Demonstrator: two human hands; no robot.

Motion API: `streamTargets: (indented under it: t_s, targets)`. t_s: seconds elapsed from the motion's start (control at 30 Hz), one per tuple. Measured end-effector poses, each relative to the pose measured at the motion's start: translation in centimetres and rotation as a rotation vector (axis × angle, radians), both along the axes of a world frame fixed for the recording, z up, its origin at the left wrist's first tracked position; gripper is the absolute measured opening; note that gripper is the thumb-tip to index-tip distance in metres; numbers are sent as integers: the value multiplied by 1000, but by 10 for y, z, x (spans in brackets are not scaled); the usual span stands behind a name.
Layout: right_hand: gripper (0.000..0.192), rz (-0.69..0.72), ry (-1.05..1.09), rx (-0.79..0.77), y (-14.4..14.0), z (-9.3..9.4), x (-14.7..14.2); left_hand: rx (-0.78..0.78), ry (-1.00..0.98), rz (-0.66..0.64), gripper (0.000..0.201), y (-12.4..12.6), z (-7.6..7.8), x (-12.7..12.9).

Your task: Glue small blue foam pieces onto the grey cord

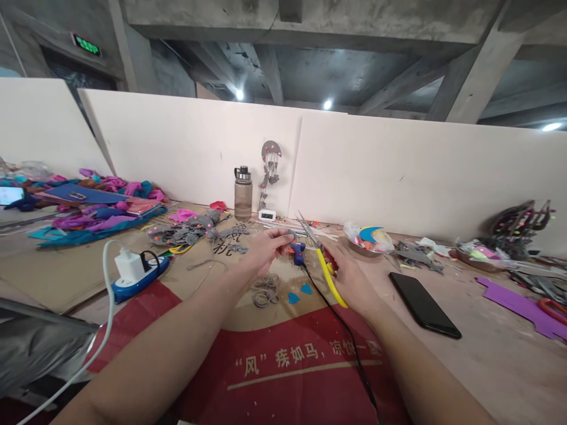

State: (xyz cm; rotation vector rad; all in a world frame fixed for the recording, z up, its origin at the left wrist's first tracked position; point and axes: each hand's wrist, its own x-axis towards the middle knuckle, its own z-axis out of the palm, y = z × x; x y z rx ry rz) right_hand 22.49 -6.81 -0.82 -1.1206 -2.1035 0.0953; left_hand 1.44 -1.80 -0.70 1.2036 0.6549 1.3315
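Note:
My left hand (pixel 270 247) is closed in a pinch on a small grey piece (pixel 290 234), mostly covered by the fingertips. Yellow-handled scissors (pixel 326 276) are in my right hand (pixel 348 273), their blades parted and pointing up and away from me. Between the hands lies a blue glue gun (pixel 299 254) with a black cord running toward me. Nearer to me, two small blue cut pieces (pixel 293 298) rest on the brown-and-red paper. Left of them is a loose coil of grey cord (pixel 264 292).
A water bottle (pixel 243 195) and a small white clock (pixel 267 215) stand by the white board. A black phone (pixel 424 304) lies at right. At left are a blue power strip (pixel 140 277), grey scraps (pixel 186 231) and colourful fabric (pixel 97 212). A bowl (pixel 367 241) sits beyond my right hand.

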Motion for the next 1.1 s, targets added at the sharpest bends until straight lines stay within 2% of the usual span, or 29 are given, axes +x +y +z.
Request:
streamTargets:
  t_s: [0.3,0.53,0.77,1.1]
  targets:
    - [56,-63,-40,47,-8,2,-8,40,11,19,22,-5,3,1]
    - [37,-110,-100,83,-6,0,-9,69,33,-2,12,-1,-3,3]
    - [38,-118,-93,79,-5,-2,-8,77,100,-54,20,-10,2,6]
    - [38,-93,-87,73,-4,-3,-8,98,130,-74,21,-7,0,4]
